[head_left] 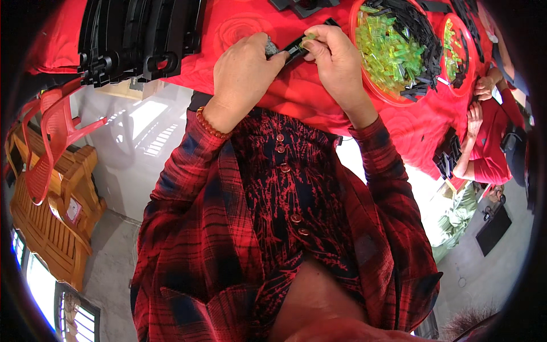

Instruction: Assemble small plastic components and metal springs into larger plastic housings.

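Observation:
Above the red cloth, my left hand (244, 71) is closed on a narrow black plastic part (294, 50), its thumb along the part's near end. Something grey and speckled (270, 47) shows at my left index finger; I cannot make out what it is. From the other side my right hand (337, 64) pinches a small translucent yellow-green plastic piece (308, 39) against or just over the black part. Right beside that hand stands a red bowl (380, 98), heaped with yellow-green pieces (393, 48) and black strips (424, 34).
Long black curved parts (122, 37) are stacked at the far left of the red-covered table (228, 20). A second red bowl (468, 43) stands at the right, near a co-worker's hands (478, 105). A red chair (54, 137) and wooden furniture (62, 211) are at the left.

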A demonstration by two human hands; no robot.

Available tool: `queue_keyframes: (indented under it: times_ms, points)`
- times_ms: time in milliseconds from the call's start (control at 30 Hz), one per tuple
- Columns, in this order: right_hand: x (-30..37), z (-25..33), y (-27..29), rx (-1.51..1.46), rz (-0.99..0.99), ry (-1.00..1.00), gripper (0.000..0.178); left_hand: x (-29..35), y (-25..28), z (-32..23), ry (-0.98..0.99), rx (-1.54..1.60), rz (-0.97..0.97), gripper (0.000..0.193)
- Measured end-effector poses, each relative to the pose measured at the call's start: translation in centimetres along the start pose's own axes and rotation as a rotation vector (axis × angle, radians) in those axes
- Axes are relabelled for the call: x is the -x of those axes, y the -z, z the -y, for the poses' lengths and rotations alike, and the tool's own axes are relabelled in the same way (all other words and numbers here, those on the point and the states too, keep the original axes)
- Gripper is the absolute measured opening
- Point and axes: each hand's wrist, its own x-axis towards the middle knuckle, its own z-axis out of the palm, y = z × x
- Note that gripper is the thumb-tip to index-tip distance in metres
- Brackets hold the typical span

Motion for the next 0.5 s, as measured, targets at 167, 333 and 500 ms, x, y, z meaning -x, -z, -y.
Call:
queue_keyframes:
  times_ms: [167, 333, 500]
  points:
    - [-0.1, -0.1, 0.4, 0.022, 0.052, 0.003, 0.014, 0.0, 0.0, -0.3, 0.023, -0.011, 0.007, 0.036]
    - [0.3, 0.0, 0.4, 0.017, 0.027, 0.012, 0.014, -0.3, 0.3, -1.1, 0.069, -0.006, 0.059, 0.033]
    - [0.3, 0.4, 0.1, 0.054, 0.033, 0.025, 0.014, -0.3, -0.2, -0.5, 0.024, -0.026, 0.016, 0.034]
